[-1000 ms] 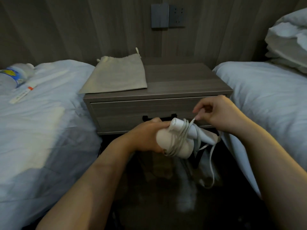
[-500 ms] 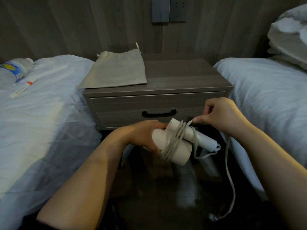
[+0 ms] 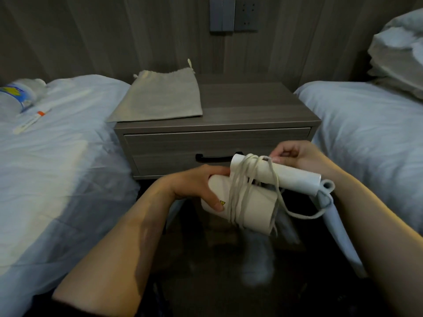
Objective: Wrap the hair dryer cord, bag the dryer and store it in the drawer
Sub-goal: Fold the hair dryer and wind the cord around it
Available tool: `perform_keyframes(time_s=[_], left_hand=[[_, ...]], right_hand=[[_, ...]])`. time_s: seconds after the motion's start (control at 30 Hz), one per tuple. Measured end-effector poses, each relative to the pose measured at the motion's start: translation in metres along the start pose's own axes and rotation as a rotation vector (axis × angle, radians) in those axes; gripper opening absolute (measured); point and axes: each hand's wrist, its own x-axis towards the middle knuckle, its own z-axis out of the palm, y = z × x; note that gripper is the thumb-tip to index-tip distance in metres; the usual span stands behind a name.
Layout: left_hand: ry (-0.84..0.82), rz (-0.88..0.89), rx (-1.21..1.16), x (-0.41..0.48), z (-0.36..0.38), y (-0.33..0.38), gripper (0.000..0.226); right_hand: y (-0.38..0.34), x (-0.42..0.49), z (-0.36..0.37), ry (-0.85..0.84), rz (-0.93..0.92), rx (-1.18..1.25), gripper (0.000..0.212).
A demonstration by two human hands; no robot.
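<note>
Dryer [image 3: 256,207], white and folded, is held in mid-air in front of the nightstand, a little toward 4 o'clock from the middle of my view. The cord [image 3: 235,195] runs in several turns round its barrel and folded handle, and a slack loop of it hangs off at 4 o'clock. I see the left hand [image 3: 194,186] gripping the barrel's end from 9 o'clock, fingers curled round it. The right hand [image 3: 297,154], at 1 o'clock of the dryer, pinches the cord at the handle with curled fingers.

Behind both, at 12 o'clock, the drawer [image 3: 174,147] is closed, its dark pull [image 3: 210,158] partly hidden by the dryer. On the nightstand [image 3: 256,104], toward 11 o'clock, the grey drawstring bag [image 3: 160,99] lies flat, one corner overhanging the edge. White-covered beds flank the nightstand, the left bed [image 3: 57,156] at 9 o'clock, the right bed [image 3: 370,124] at 3. A plastic bottle [image 3: 16,94] lies on the left bed at 10 o'clock. Switches [image 3: 233,13] sit on the wall at 12 o'clock.
</note>
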Motion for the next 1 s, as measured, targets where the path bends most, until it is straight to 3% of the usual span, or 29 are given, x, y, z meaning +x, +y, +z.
perform_keyframes(time_s=[0.07, 0.13, 0.2, 0.27, 0.3, 0.4, 0.6, 0.7, 0.87, 1.0], left_hand=[[-0.004, 0.040, -0.115, 0.002, 0.004, 0.000, 0.067], [0.004, 0.076, -0.275, 0.005, 0.007, -0.002, 0.072], [0.013, 0.108, -0.446, 0.008, 0.010, -0.003, 0.082], [0.024, 0.144, -0.595, 0.010, 0.012, -0.004, 0.086], [0.038, 0.155, -0.653, 0.011, 0.013, -0.005, 0.088], [0.111, 0.183, -0.756, 0.014, 0.015, -0.006, 0.088], [0.286, 0.171, -0.860, 0.023, 0.018, -0.007, 0.099], [0.368, 0.185, -0.904, 0.028, 0.023, -0.004, 0.095], [0.569, 0.187, -0.874, 0.033, 0.028, 0.003, 0.048], [0.692, 0.144, -0.791, 0.041, 0.039, 0.002, 0.051]], right_hand=[[0.005, 0.001, 0.002, -0.009, 0.020, 0.237, 0.030], [0.008, -0.002, 0.008, 0.010, -0.021, 0.565, 0.007], [0.006, -0.005, 0.017, 0.028, 0.037, 0.799, 0.045], [0.005, -0.004, 0.024, 0.053, 0.019, 0.798, 0.056], [0.006, -0.003, 0.027, 0.016, -0.009, 0.793, 0.052], [0.008, 0.002, 0.029, -0.018, -0.002, 0.826, 0.020], [0.014, 0.000, 0.015, -0.269, 0.030, 0.930, 0.065], [0.022, 0.003, 0.014, -0.309, 0.087, 0.910, 0.068], [0.023, 0.004, 0.027, -0.233, 0.202, 0.856, 0.071], [0.019, 0.005, 0.047, -0.116, 0.264, 0.685, 0.083]])
